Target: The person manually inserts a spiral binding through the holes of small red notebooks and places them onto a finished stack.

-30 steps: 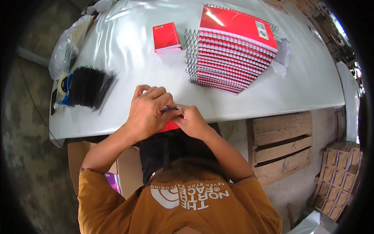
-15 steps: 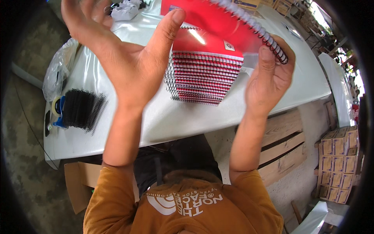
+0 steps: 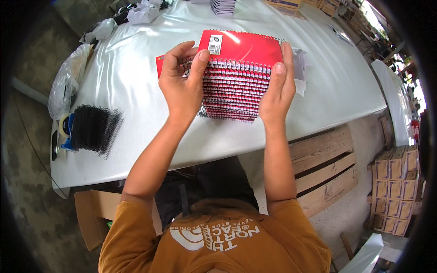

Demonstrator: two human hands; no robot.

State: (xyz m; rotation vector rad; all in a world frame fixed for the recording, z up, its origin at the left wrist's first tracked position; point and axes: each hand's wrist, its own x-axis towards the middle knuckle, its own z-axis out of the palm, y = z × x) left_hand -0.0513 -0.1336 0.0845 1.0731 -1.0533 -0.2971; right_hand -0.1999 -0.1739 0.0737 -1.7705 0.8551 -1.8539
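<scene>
A tall stack of red spiral notebooks [image 3: 234, 88] stands on the table, with spiral-bound edges toward me. On top lies a red spiral notebook [image 3: 248, 48] with a white label near its left side. My left hand [image 3: 184, 82] holds the top notebook's left end, thumb on the near corner and fingers curled behind. At the opposite end, my right hand [image 3: 278, 86] presses its thumb and fingers along the edge. Part of another red cover [image 3: 160, 66] sticks out behind my left hand.
A bundle of black spiral coils [image 3: 96, 127] lies at the left beside a blue tape dispenser [image 3: 68, 132]. Plastic bags [image 3: 70, 82] sit on the table's left edge. Another small stack [image 3: 222, 7] stands at the far side. Boxes [image 3: 396, 191] are piled on the right, near a wooden pallet [image 3: 323, 159].
The notebook raised in my right hand has come down onto the stack. My left hand, spread in the air before, has moved down and right to the notebook's left end.
</scene>
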